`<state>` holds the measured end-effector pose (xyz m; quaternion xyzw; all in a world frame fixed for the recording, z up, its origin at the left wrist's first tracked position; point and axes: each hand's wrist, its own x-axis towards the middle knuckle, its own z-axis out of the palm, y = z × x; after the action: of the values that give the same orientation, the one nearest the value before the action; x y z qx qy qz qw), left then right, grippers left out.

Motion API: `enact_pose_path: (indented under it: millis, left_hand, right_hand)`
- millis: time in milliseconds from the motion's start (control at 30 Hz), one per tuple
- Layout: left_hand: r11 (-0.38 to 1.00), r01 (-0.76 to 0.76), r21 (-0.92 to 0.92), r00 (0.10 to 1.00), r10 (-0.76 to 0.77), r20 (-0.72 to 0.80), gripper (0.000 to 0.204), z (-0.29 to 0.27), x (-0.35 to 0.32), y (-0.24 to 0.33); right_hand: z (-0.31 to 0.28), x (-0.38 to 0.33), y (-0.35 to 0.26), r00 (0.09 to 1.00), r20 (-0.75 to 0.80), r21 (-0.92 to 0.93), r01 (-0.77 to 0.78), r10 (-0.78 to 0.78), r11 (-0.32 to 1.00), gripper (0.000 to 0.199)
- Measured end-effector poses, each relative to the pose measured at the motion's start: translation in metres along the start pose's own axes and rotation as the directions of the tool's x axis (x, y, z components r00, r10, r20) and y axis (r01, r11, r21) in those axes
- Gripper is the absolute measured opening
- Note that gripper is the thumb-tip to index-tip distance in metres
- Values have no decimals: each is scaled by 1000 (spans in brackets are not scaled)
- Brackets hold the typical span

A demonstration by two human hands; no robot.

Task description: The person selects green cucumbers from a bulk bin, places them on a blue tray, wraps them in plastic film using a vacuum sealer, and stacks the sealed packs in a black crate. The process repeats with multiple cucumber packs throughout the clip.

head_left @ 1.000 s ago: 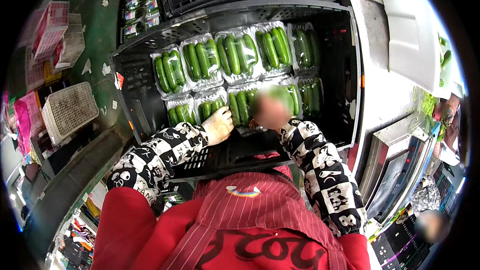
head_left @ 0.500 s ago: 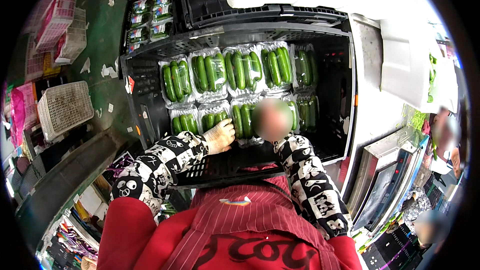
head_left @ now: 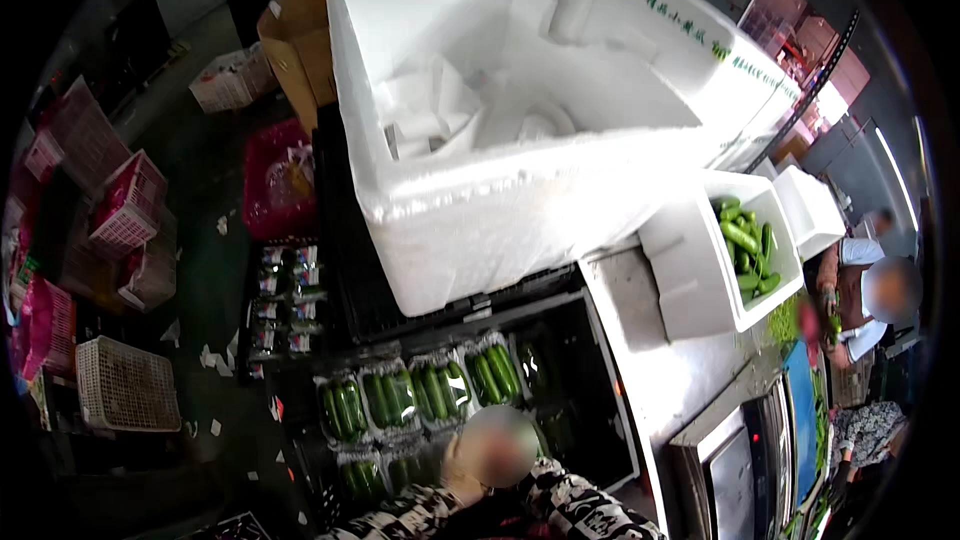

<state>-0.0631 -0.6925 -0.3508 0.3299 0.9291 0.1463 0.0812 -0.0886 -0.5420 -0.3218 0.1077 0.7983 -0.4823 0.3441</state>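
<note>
A black plastic crate (head_left: 590,360) stands in front of me, holding rows of clear-wrapped cucumber packs (head_left: 440,390). My left hand (head_left: 460,472) is over the near row, close beside my right hand (head_left: 497,447). A blurred patch covers the right hand and the left fingertips, so neither grip shows, nor whether a pack is between them. Patterned black-and-white sleeves cover both forearms. Near the left hand, part of the near row (head_left: 360,478) shows; the packs at the crate's right end lie in shadow.
A large white foam box (head_left: 480,210) stands beyond the crate. To the right are a metal table (head_left: 640,380), a foam box of loose cucumbers (head_left: 690,280) and a machine (head_left: 730,470). Labelled packs (head_left: 285,305) and a pink crate (head_left: 265,195) lie left. A co-worker (head_left: 858,270) is far right.
My view has tilted up, so the crate sits lower and the foam boxes beyond it show. My left hand has moved right from the near-row packs to beside my right hand.
</note>
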Motion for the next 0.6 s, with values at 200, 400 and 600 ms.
enact_pose_path:
  millis: [200, 400, 600]
  left_hand:
    - [974, 115, -197, 993, -119, -11, 77, 22, -17, 3]
    - [996, 83, 11, 987, -84, 139, 73, 36, -20, -1]
    - [812, 95, -575, 965, -217, -147, 69, -73, 6, 9]
  right_hand:
    - [7, 15, 3, 1000, 20, 26, -10, 10, 1000, 50]
    - [-25, 28, -13, 998, 58, -3, 20, -20, 1000, 46]
    - [-119, -19, -71, 942, 326, -115, 125, -81, 986, 42]
